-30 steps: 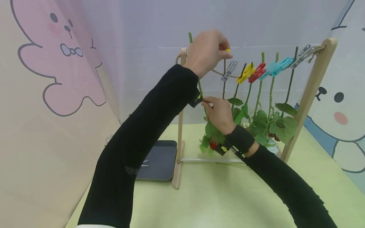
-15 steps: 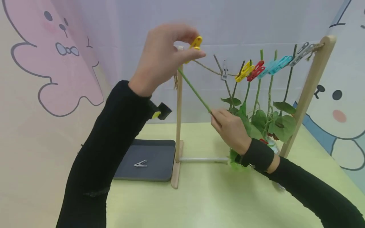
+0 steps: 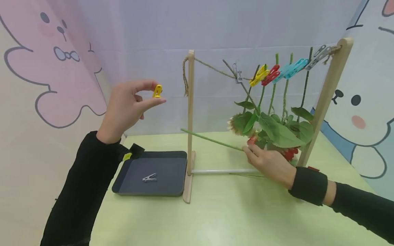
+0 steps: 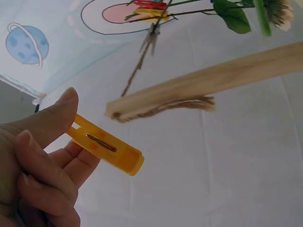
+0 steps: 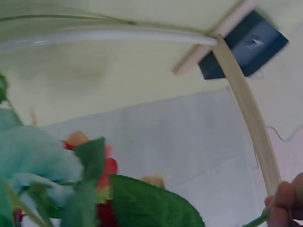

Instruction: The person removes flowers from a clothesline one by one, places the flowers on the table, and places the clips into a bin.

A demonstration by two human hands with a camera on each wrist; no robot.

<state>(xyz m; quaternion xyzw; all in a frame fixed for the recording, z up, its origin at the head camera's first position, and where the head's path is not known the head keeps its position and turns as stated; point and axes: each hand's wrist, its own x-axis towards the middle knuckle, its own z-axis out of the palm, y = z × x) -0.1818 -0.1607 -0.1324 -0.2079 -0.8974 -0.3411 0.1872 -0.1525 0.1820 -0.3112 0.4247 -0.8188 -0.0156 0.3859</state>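
Observation:
My left hand (image 3: 129,102), raised left of the wooden stand, pinches a yellow clothespin (image 3: 157,91) between thumb and finger. In the left wrist view that clothespin (image 4: 109,147) shows its metal spring. Low in front of the hanging flowers, my right hand (image 3: 269,162) grips a green flower stem (image 3: 212,139), whose cut end points left past the post. Red petals and leaves show behind this hand. Several artificial flowers (image 3: 278,131) hang head down from the twine (image 3: 215,69), held by grey, yellow, red and blue clothespins (image 3: 271,75).
A dark grey tray (image 3: 129,186) with one grey clothespin (image 3: 149,177) lies left of the stand. The wooden posts (image 3: 189,112) are joined low down by a white rod (image 3: 224,171). A thin loose stem (image 3: 246,175) lies on the yellow table (image 3: 215,218).
My left hand has moved left and down from the twine with the yellow clothespin. My right hand has lowered the stem to the right, tilting it nearly flat.

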